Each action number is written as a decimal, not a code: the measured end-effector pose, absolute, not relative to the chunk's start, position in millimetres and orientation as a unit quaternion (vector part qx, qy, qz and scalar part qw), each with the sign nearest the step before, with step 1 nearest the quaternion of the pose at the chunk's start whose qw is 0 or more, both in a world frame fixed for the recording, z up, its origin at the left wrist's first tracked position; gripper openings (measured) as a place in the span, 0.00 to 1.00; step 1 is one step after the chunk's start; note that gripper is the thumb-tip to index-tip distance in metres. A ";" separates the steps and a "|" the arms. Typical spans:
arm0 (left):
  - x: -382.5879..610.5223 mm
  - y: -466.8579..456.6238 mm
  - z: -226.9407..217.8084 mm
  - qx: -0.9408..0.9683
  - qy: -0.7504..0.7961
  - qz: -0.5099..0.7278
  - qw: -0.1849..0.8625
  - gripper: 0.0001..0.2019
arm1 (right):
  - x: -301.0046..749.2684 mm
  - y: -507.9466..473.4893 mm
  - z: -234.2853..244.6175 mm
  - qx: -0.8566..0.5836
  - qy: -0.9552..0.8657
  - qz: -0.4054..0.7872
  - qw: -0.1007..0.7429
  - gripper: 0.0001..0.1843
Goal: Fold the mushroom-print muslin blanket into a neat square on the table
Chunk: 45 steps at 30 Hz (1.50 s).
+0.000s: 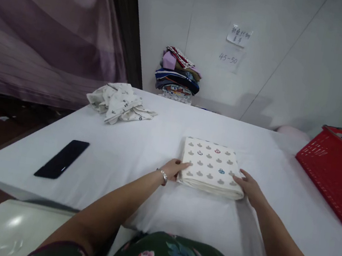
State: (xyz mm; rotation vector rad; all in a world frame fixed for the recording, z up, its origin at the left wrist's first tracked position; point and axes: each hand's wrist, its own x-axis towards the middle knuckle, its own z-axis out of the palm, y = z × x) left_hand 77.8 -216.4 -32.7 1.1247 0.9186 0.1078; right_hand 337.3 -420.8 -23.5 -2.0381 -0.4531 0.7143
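Note:
A folded white cloth (209, 162) printed with grey duck-like shapes and a few coloured ones lies flat on the white-covered table in front of me. My left hand (175, 168) grips its left edge, thumb on top and the other fingers partly hidden at the side. At the near right corner, my right hand (248, 187) holds it the same way, with the thumb over the top layer. The front side shows several stacked folds. A bracelet circles my left wrist.
A crumpled patterned cloth (121, 102) lies at the table's far left, with a black phone (62, 159) nearer me. Behind the far edge rises a stack of folded fabrics (179, 77) by the wall. To the right stands a red basket (341, 172). Paper notes (238, 35) hang on the wall.

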 end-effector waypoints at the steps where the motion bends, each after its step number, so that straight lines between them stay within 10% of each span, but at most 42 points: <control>1: 73.2 -220.2 -33.0 0.494 0.422 0.059 0.758 0.34 | 332.5 -422.8 -23.5 -0.854 -0.202 0.240 0.415 0.42; 5: 57.1 -229.7 -34.4 0.442 0.421 0.105 0.785 0.26 | 283.4 -411.6 -15.6 -0.845 -0.370 0.046 0.382 0.31; 12: 55.9 -248.3 -42.6 0.515 0.451 0.173 0.708 0.15 | 174.2 -358.0 -25.0 -0.697 -0.633 0.087 0.324 0.27; 19: 52.5 -249.8 -42.6 0.685 0.455 0.158 0.546 0.12 | 177.8 -341.4 -27.3 -0.712 -0.519 0.163 0.444 0.12; 26: 45.4 -250.6 -44.8 0.772 0.427 0.184 0.433 0.08 | 188.2 -346.3 -20.0 -0.680 -0.301 0.303 0.596 0.19; 45: 67.5 -234.7 -38.8 0.784 0.426 0.103 0.440 0.23 | 176.5 -347.0 -15.4 -0.672 -0.353 0.275 0.590 0.16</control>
